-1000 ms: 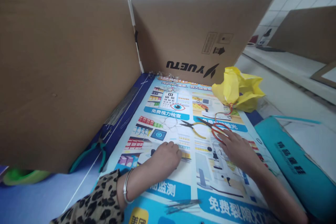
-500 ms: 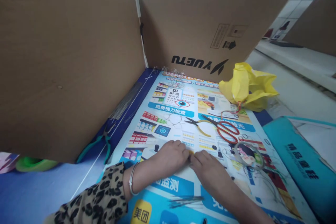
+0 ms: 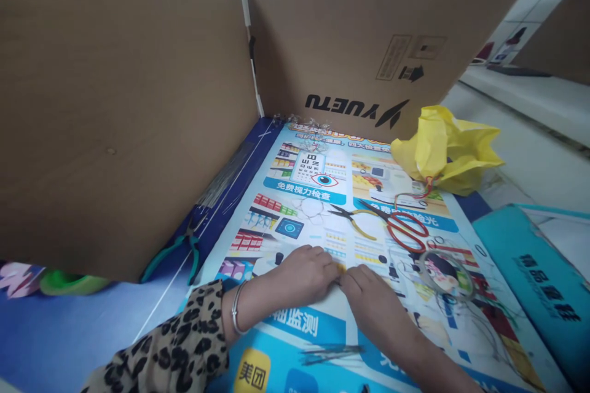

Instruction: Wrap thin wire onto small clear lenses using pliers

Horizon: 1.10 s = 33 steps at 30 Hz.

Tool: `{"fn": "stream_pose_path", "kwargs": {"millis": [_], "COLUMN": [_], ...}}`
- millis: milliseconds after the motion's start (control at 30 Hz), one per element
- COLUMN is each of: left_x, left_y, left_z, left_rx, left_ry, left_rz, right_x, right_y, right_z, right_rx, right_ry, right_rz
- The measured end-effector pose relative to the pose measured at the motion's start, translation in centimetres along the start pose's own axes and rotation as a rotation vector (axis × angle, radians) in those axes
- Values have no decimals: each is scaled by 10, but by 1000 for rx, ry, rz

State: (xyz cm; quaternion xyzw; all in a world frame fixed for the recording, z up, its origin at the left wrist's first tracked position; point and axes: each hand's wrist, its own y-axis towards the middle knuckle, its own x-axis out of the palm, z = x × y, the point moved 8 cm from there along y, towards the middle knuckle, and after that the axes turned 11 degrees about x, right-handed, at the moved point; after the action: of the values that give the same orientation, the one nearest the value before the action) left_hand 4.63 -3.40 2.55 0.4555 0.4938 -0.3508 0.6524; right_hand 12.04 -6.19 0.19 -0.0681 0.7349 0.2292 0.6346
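My left hand [image 3: 308, 275] and my right hand [image 3: 375, 296] meet over the middle of a printed poster [image 3: 329, 313]. Both are closed, fingertips pressed together, pinching something too small and hidden to make out. A bundle of thin dark wire pieces [image 3: 332, 354] lies on the poster below them. Beyond the hands rest yellow-handled pliers [image 3: 357, 221], with red-handled scissors [image 3: 405, 230] beside them. A clear ring-shaped roll [image 3: 446, 275] sits to the right of my right hand, among loose wires.
Cardboard panels stand at left [image 3: 124, 110] and back [image 3: 350, 43]. Teal-handled pliers [image 3: 193, 258] lie by the left panel, near long straight wires [image 3: 225, 178]. At right are a crumpled yellow bag [image 3: 442, 153] and a teal box [image 3: 530, 282]. Bent wire pieces [image 3: 313, 126] lie far back.
The view has shifted slightly, so the scene sits a little further right. My hands stay pinched together over the same spot, with only a slight change at the fingertips.
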Motion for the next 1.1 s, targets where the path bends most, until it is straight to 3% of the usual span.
{"fn": "stream_pose_path", "kwargs": {"millis": [267,400,533,633,733,867,1100], "left_x": [1,-18,-61,-74,-63,-45,-14], "left_y": [2,0,-15,-24,-25,-17,-5], "left_z": [4,-7,-62,-106,-144,-180,-215], "left_rx": [32,18,-274,-443,-530,-557,-516], "left_ry": [-20,-13,84,128,130,108,40], "left_rz": [13,17,106,41,-95,-134,-223], "right_x": [-5,1,9,6,-1,-5,0], "right_y": [3,4,3,5,7,7,5], "right_z": [2,5,5,4,2,0,4], "right_rx": [21,34,17,6,-7,-32,-3], "right_ry": [137,142,116,101,91,83,93], "right_rz": [-26,-41,-94,-78,-45,-38,-59]}}
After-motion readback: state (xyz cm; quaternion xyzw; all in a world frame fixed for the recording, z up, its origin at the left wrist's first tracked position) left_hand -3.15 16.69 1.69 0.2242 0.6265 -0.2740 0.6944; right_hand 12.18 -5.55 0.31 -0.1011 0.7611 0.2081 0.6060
